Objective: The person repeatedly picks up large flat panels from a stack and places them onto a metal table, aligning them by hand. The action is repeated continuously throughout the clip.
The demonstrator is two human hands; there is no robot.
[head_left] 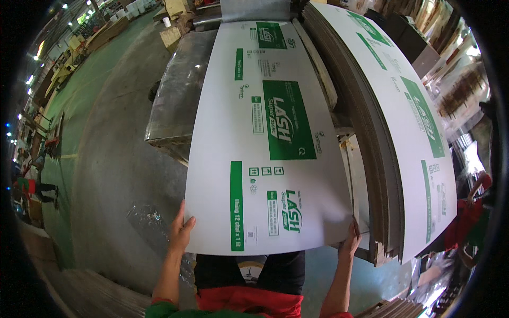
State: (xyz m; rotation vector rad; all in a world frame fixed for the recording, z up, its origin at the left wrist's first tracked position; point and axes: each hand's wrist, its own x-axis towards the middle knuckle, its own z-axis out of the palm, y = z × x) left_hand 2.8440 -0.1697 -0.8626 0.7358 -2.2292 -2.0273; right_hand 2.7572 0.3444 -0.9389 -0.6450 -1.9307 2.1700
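A long white cardboard sheet (212, 175) with green printed panels stretches away from me, its near edge just above my lap. At its near left corner my left hand (182, 229) grips the side edge, the thumb on top. My right hand (350, 239) is closed on the near right corner, where the sheet bends slightly. The fingers under the sheet are hidden on both sides. The far part of the sheet lies on a metal-topped table (180, 85), with its far end against a grey metal plate (254, 9).
On the right stands a tall stack of similar printed sheets (392, 100), close beside my right hand, on a wooden pallet (380, 254). A wooden bar (318, 66) runs along the sheet's right side. Clear plastic film (148, 220) lies on the floor at left. Another person (472, 212) is at far right.
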